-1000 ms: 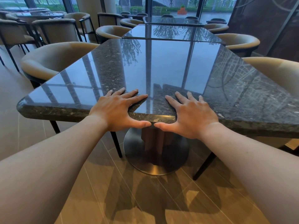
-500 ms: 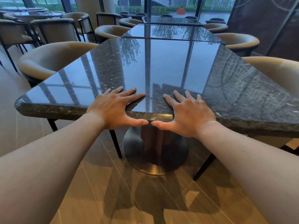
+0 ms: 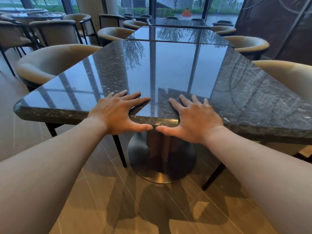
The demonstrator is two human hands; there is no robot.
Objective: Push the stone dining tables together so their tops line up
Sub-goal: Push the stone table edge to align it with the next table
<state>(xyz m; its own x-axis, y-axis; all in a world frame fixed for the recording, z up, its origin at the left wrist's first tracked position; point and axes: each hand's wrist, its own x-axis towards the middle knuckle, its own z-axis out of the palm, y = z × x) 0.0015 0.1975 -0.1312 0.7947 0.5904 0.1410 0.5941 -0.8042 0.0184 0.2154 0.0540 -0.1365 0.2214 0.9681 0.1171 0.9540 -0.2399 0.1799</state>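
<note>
Near table, both hands flat on its edge
Left hand and right hand spread open (gripping nothing); table nudged forward, closing on far table.

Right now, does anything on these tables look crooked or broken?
Nothing looks broken or spilled. The near table sits crooked against the far table: its left corner pokes out past the far one, so their tops do not line up. The left hand and right hand lie flat on its near edge.
</note>
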